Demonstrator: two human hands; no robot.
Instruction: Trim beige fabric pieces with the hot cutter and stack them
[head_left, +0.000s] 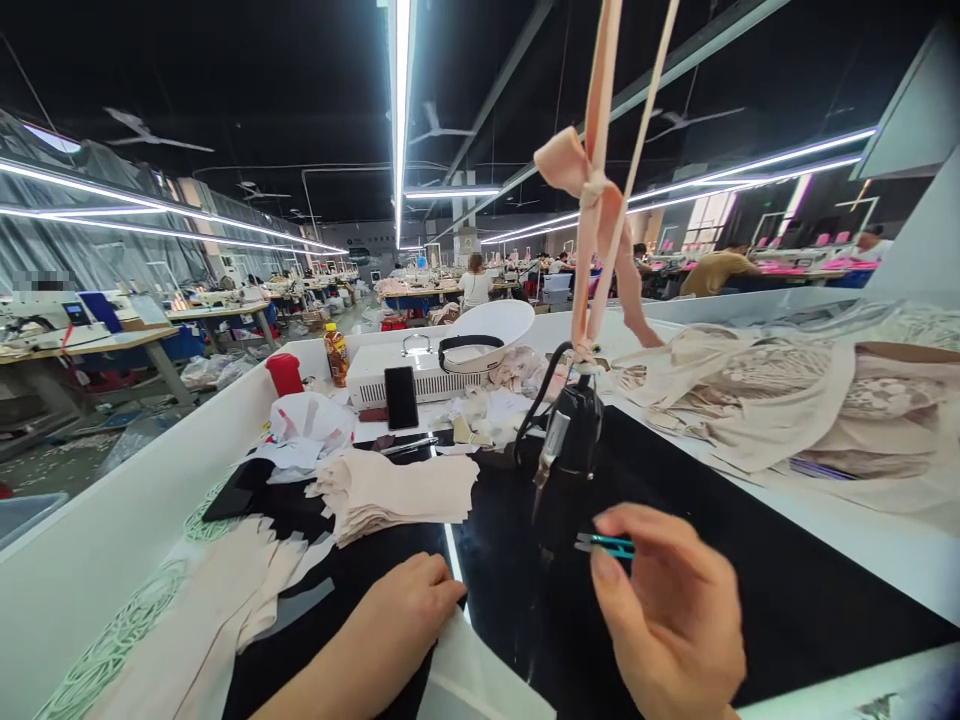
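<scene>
Steadily, let your left hand (412,600) flatten the pale, smooth cloth panel (480,672) at its far edge; whether the curled fingers pinch it, I cannot tell. Your right hand (679,600) pinches a small teal tool (615,546) with forked silver tips over the black tabletop (795,590); aim those clear of your left fingers and the layered beige fabric stack (409,490) beyond.

On the long white table (150,480), the glossy flat sheet (675,580) is solid black. The slim teal metal tool (619,547) has 2 silver tips. Toward the left edge, long fabric strips (199,612) are plain pale beige, 2 heaps of looped cord (127,625) mint green. The flat cloth piece (480,672) at the near edge is plain off-white.
</scene>
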